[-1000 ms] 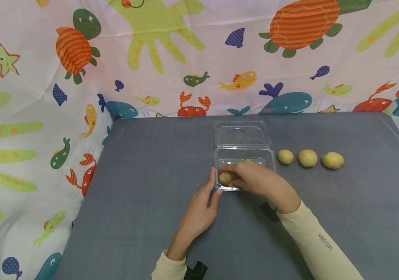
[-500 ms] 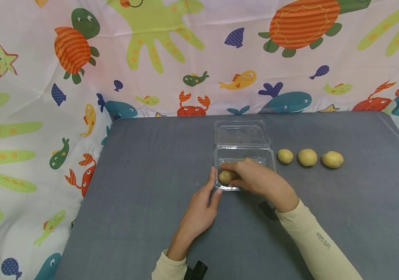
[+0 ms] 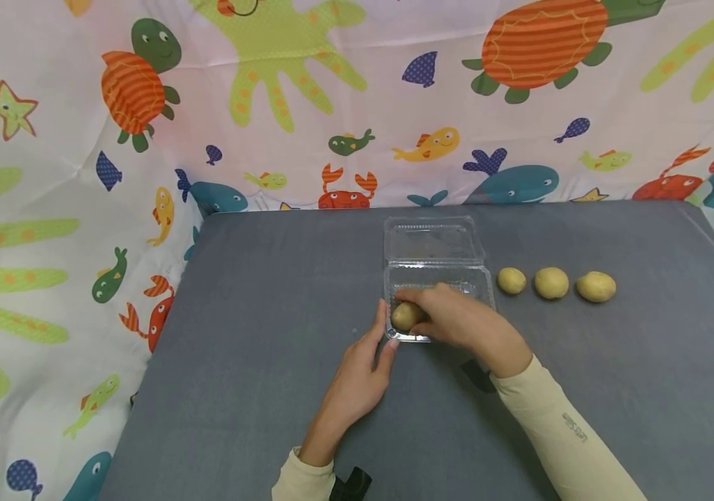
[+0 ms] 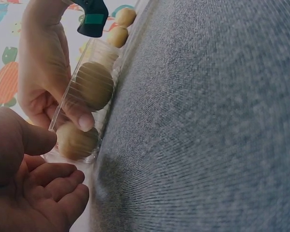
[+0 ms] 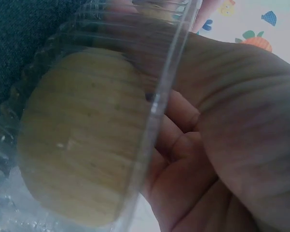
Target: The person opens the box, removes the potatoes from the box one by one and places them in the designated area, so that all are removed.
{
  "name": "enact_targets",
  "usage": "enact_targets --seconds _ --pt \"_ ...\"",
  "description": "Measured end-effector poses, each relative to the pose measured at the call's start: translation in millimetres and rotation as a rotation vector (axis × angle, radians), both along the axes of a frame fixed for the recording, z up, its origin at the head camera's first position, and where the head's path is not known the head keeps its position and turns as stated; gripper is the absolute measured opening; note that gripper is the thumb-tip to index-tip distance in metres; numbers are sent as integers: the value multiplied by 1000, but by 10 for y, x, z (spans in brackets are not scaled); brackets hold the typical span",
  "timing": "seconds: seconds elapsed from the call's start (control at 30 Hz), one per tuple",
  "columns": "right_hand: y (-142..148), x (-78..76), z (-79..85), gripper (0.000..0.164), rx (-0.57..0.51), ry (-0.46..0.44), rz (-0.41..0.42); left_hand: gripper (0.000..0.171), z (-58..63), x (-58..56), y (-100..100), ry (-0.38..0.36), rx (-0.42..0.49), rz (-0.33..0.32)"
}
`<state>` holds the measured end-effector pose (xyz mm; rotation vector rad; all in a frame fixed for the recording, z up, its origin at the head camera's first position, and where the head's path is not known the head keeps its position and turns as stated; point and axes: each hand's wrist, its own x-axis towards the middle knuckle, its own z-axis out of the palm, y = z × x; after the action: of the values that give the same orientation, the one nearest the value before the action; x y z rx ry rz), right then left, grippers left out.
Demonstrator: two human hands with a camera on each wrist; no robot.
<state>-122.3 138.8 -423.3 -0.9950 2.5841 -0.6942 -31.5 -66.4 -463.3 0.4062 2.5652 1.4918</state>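
A clear plastic clamshell box (image 3: 434,240) lies on the table with its lid folded back. Inside its front left corner, my right hand (image 3: 466,323) holds a potato (image 3: 404,317) between thumb and fingers. Through the clear wall in the left wrist view, a second potato (image 4: 95,86) shows inside the box, beneath the right hand; in the head view that hand hides it. My left hand (image 3: 357,379) is at the box's left end, index finger along the side and thumb by the front corner, the other fingers loosely bent below.
To the right of the box, three potatoes stand in a row: a small one (image 3: 511,280), a middle one (image 3: 551,283) and an oval one (image 3: 596,287). Grey cloth (image 3: 257,334) covers the table. A printed curtain (image 3: 382,83) hangs behind it and on the left.
The potato under my right fingers has turned slightly and shows a little more of itself. The right forearm has shifted slightly left; my left hand stays at the box.
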Motion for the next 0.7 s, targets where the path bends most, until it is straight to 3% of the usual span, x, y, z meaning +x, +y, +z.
enact_targets --seconds 0.27,0.5,0.7 --pt "15 -16 -23 52 -24 -15 -4 66 0 2 0 -10 3 5" --pt "69 -10 -59 46 -112 -17 -17 65 -3 -6 4 0 1 10" --pt "102 -25 -25 47 -94 -1 6 66 -1 -9 -2 -11 5 14"
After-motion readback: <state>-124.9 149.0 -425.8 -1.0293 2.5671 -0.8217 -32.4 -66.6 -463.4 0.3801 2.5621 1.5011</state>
